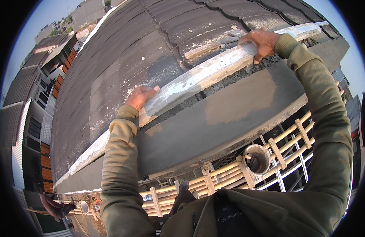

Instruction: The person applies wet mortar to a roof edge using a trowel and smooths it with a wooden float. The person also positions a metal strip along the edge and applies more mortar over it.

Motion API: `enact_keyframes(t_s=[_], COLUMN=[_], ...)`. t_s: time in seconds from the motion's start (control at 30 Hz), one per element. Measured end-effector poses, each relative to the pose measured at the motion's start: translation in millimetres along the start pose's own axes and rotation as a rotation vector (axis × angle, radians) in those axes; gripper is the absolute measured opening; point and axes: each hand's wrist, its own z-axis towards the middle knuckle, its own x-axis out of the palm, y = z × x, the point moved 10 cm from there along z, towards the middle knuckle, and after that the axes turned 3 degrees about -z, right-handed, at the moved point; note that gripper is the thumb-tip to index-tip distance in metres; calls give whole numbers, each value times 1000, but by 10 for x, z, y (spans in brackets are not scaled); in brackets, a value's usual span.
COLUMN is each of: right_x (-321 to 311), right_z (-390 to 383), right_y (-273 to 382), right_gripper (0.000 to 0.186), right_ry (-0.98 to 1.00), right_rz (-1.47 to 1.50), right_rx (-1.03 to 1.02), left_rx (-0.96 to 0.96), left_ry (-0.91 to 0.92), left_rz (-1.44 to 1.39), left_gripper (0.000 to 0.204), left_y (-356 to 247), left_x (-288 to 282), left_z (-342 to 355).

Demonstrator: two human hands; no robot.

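- Dark-grey tiled roof [123, 63] fills the far side, smooth grey wall [245, 98] nearer.
- Whitish board [202, 77] lies between them; imo even pressure along it keeps it straight.
- Right hand [263, 42] is clamped over its right part, arm reaching way out.
- Left hand [141, 98] is at its left end, thumb pointing right; can't tell if it's gripping.

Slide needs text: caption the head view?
Right hand grips a whitish board along a tiled roof, left hand against it.
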Motion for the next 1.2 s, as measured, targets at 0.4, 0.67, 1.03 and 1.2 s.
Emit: enact_keyframes(t_s=[0.4,0.67,1.03,1.2], right_x=[112,209,377,250], right_z=[1,-58,-67,-126], right_y=[-8,-54,-346,-286], right_gripper=[95,90,92,94], right_ry=[83,90,45,45], right_rz=[24,45,216,329], right_rx=[89,80,-38,106], left_rx=[40,289,350,552], left_ry=[259,319,-203,-258], left_rz=[-32,253,193,316], left_gripper=[61,44,46,56], left_y=[-66,-213,-203,-827], left_x=[223,422,60,10], left_z=[326,650,741,209])
